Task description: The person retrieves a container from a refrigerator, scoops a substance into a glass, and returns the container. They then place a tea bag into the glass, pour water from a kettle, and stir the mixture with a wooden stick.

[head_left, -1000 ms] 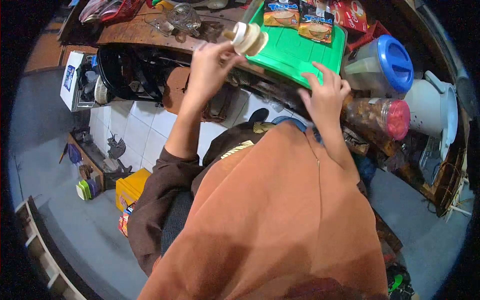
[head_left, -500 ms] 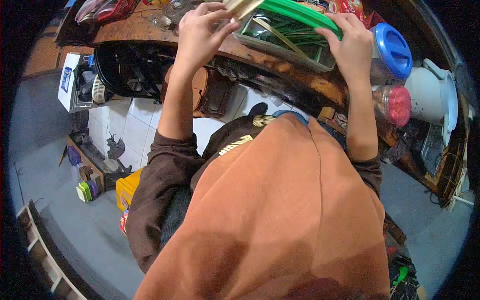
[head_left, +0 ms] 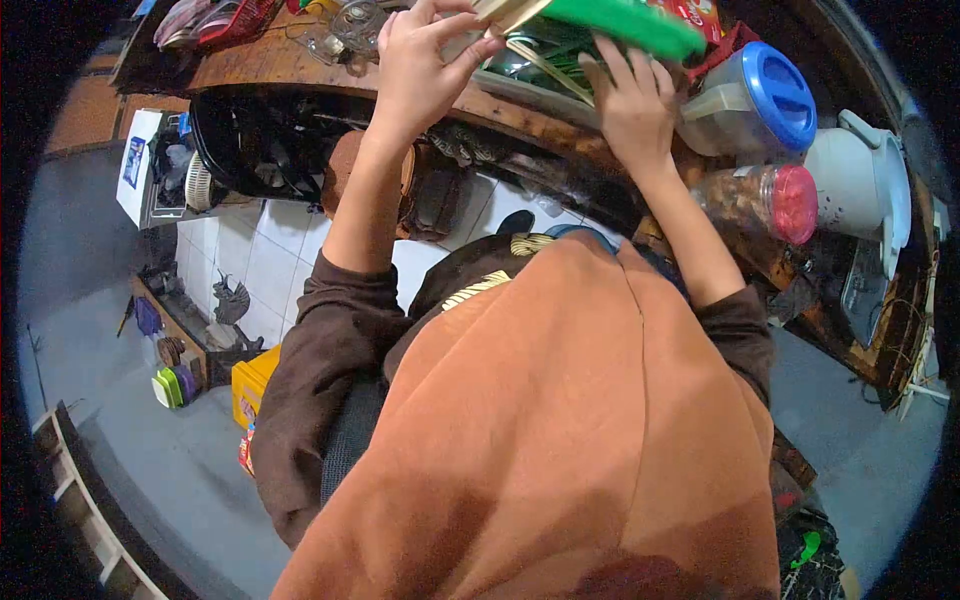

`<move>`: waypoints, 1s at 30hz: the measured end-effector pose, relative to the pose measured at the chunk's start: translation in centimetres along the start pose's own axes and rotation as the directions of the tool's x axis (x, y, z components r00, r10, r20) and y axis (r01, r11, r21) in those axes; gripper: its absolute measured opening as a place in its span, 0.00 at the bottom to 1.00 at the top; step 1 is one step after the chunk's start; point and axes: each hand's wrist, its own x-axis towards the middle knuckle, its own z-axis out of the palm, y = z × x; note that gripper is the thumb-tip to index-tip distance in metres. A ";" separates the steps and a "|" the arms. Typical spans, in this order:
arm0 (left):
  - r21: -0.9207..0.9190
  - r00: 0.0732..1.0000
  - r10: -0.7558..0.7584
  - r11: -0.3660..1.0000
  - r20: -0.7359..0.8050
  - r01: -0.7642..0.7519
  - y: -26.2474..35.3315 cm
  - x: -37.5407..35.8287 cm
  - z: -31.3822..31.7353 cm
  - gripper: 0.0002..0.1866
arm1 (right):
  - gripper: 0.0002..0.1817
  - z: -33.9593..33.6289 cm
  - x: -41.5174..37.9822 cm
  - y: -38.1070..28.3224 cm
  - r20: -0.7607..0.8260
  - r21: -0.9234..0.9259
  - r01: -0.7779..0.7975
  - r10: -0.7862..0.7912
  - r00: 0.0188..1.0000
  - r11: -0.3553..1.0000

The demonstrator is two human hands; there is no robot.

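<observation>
No writing can be read. The left hand (head_left: 425,70) has its grip pinched on one pale wooden piece (head_left: 497,12) at the lifted green lid (head_left: 625,22). The right hand (head_left: 628,105), fingers spread and holding nothing, touches the clear container (head_left: 530,62) of dark items on the bench (head_left: 540,115). Beside it stand one blue-lidded jug (head_left: 765,100) and one red-lidded jar (head_left: 765,205) of brown snacks.

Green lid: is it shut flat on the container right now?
No. The green lid is tilted up off the container, with the right hand under it and the container's dark inside showing.

Hands (head_left: 430,70) at green-lidded box (head_left: 560,60)
</observation>
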 end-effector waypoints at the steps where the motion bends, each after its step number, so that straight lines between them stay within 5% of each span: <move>1: 0.055 0.999 0.048 0.997 0.007 -0.048 0.0 0.0 0.1 0.16 | 0.05 1.0 -0.7 0.2 0.096 0.120 -0.161 0.150 0.984 0.980; 2: 0.055 0.998 0.057 0.997 0.007 -0.057 0.1 0.0 0.2 0.16 | 0.08 2.0 -1.5 0.6 0.200 0.218 -0.322 0.281 0.939 0.921; 4: -0.069 0.989 -0.142 0.987 0.052 0.145 0.3 -0.3 0.6 0.16 | 0.10 2.8 -2.1 1.8 0.337 0.352 -0.343 0.224 0.915 0.871; 5: -0.043 0.988 -0.142 0.989 0.058 0.145 0.4 -0.2 0.4 0.17 | 0.12 2.7 -0.4 1.8 0.697 0.134 -0.358 0.169 0.697 0.924; 6: -0.042 0.988 -0.142 0.989 0.057 0.144 0.5 -0.3 0.1 0.17 | 0.15 2.8 0.6 1.8 0.927 -0.071 -0.272 0.164 0.338 0.960; 7: -0.069 0.987 -0.154 0.985 0.032 0.156 0.5 -0.4 -0.3 0.17 | 0.15 4.4 -0.8 2.6 0.926 -0.071 -0.272 0.164 0.339 0.960; 8: -0.098 0.986 -0.166 0.981 0.007 0.166 0.4 -0.4 -0.6 0.17 | 0.12 7.5 -3.9 4.1 0.871 -0.165 0.360 -0.035 0.489 0.918; 9: -0.178 0.973 -0.231 0.958 -0.010 0.226 0.0 -0.6 -1.0 0.15 | 0.11 10.6 -6.9 5.6 0.830 -0.303 0.818 -0.286 0.478 0.489; 10: -0.204 0.958 -0.284 0.941 -0.040 0.270 -0.1 -0.8 -1.4 0.14 | 0.11 10.9 -7.0 5.9 0.821 -0.420 0.897 -0.479 0.310 -0.140; 12: -0.106 0.978 -0.195 0.977 -0.078 0.187 -1.0 -0.8 -2.5 0.14 | 0.11 10.8 -8.0 6.6 0.828 -0.418 0.881 -0.491 0.270 -0.220; 19: 0.112 0.965 -0.236 0.968 0.111 0.224 -1.4 0.4 0.1 0.17 | 0.09 10.3 -5.1 2.8 0.873 -0.352 0.640 -0.486 -0.039 -0.683; 20: 0.125 0.965 -0.258 0.960 0.045 0.250 0.1 0.1 1.1 0.16 | 0.09 9.3 -5.4 2.5 0.879 -0.340 0.587 -0.471 -0.080 -0.735; 23: -0.037 0.970 -0.239 0.971 -0.053 0.237 -1.1 -1.9 4.5 0.15 | 0.09 8.7 -4.4 1.8 0.895 -0.299 0.408 -0.402 -0.193 -0.863; 24: -0.101 0.852 -0.510 0.847 0.116 0.521 -1.0 -2.6 4.9 0.15 | 0.09 8.6 -4.4 2.0 0.901 -0.282 0.346 -0.371 -0.225 -0.895; 26: -0.076 0.924 -0.365 0.930 -0.115 0.359 -1.1 -2.9 6.4 0.16 | 0.09 8.4 -4.8 3.8 0.908 -0.246 0.217 -0.303 -0.290 -0.945; 27: -0.079 0.924 -0.366 0.930 -0.113 0.359 -1.1 -3.0 7.1 0.16 | 0.08 8.9 -4.7 4.0 0.909 -0.232 0.144 -0.267 -0.319 -0.962; 30: -0.060 0.838 -0.537 0.844 -0.097 0.533 1.0 -1.5 7.4 0.16 | 0.08 6.5 -4.2 4.3 0.915 -0.193 -0.093 -0.146 -0.376 -0.977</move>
